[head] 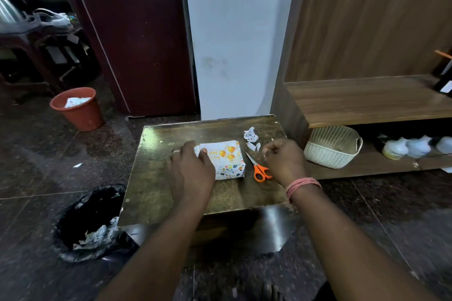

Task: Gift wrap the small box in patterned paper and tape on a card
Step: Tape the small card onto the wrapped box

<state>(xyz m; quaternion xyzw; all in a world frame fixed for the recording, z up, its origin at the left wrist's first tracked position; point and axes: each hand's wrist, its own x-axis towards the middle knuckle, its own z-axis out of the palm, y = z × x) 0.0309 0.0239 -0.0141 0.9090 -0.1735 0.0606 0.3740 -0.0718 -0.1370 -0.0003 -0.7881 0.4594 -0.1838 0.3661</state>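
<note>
Wrapped box sitting mid table, balloon card on top, its orange writing too blurry to read. Left hand pressing card's left edge, fingers flat. Right hand hovering curled beside scissors; can't tell what it's pinching.

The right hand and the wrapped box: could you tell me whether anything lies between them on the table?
Yes. The orange-handled scissors lie on the table between the right hand and the wrapped box, with small paper scraps just behind them. The left hand already rests on the box.
</note>
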